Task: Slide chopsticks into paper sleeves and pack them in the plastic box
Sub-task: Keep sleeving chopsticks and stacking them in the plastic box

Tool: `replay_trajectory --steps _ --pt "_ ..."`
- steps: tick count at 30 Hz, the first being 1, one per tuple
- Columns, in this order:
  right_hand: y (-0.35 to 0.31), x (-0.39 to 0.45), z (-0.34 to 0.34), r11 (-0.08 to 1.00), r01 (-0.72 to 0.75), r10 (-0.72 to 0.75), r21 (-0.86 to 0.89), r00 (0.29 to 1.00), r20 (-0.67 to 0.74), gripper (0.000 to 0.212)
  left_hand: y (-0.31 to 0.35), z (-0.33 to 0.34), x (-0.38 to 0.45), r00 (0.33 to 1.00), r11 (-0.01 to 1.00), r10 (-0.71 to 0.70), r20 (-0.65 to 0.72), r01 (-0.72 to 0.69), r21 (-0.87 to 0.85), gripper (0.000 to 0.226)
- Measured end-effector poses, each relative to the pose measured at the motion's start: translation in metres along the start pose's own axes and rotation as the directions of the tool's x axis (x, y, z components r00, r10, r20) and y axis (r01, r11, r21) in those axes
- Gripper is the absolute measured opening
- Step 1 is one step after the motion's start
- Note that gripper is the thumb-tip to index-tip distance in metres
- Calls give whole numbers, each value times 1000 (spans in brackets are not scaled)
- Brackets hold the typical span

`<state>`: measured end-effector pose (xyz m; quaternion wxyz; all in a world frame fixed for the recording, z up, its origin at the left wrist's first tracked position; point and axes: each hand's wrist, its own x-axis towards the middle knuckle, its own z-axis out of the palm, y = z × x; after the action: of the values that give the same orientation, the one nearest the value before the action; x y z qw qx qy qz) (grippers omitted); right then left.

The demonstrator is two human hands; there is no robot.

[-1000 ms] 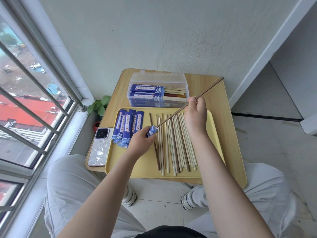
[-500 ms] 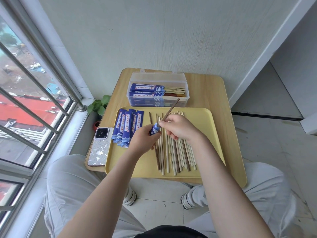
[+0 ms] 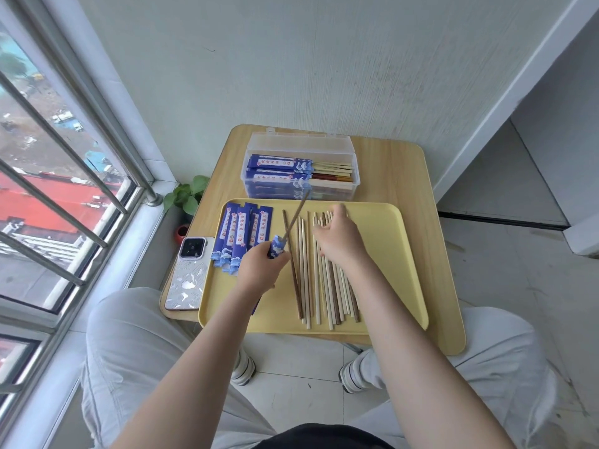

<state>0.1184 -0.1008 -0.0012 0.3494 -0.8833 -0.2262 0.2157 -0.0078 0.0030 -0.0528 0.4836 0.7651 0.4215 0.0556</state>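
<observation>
My left hand [image 3: 262,266] grips a blue paper sleeve [image 3: 276,246] with a dark brown chopstick [image 3: 295,216] sticking out of its top, tilted up to the right. My right hand [image 3: 338,238] hovers with spread, relaxed fingers over the row of loose chopsticks [image 3: 319,286] on the yellow tray [image 3: 389,254]; it holds nothing. Several empty blue sleeves [image 3: 243,236] lie fanned on the tray's left part. The clear plastic box [image 3: 301,170] stands behind the tray with sleeved chopsticks stacked inside.
A phone [image 3: 189,273] lies on the small wooden table [image 3: 405,176] left of the tray. A potted plant [image 3: 186,197] sits on the floor by the window bars. My knees are under the table's near edge.
My right hand pushed the dark chopstick down into the sleeve, let go of it, and moved right over the loose chopsticks. My left hand kept hold of the sleeve.
</observation>
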Motion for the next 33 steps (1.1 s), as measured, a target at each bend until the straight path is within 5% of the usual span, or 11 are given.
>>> replay_trajectory --steps 3,7,11,17,23,29,33 --pt "-1 -10 19 974 42 -9 -225 989 147 24 -1 -1 2 996 991 -83 12 84 -109 26" --pt "3 -20 51 902 165 -67 -399 966 248 53 -2 -4 3 992 966 -125 32 129 -222 22" --pt "6 -26 60 837 271 -152 -475 950 274 53 -4 -9 2 992 956 -125 33 129 -264 22" --pt "4 -21 42 957 186 -137 -224 967 216 22 -2 -9 0 992 934 -126 -13 114 -338 29" --pt "-17 -15 -1 973 156 -183 167 970 162 17 5 -7 1 995 934 -102 -7 94 -344 29" --pt "-24 -8 -29 912 355 -299 207 919 -258 19 9 -4 1 994 936 -96 54 109 -336 26" --pt "-24 -3 -36 914 321 -231 247 913 -335 22 9 -2 -1 998 988 -38 48 45 -148 19"
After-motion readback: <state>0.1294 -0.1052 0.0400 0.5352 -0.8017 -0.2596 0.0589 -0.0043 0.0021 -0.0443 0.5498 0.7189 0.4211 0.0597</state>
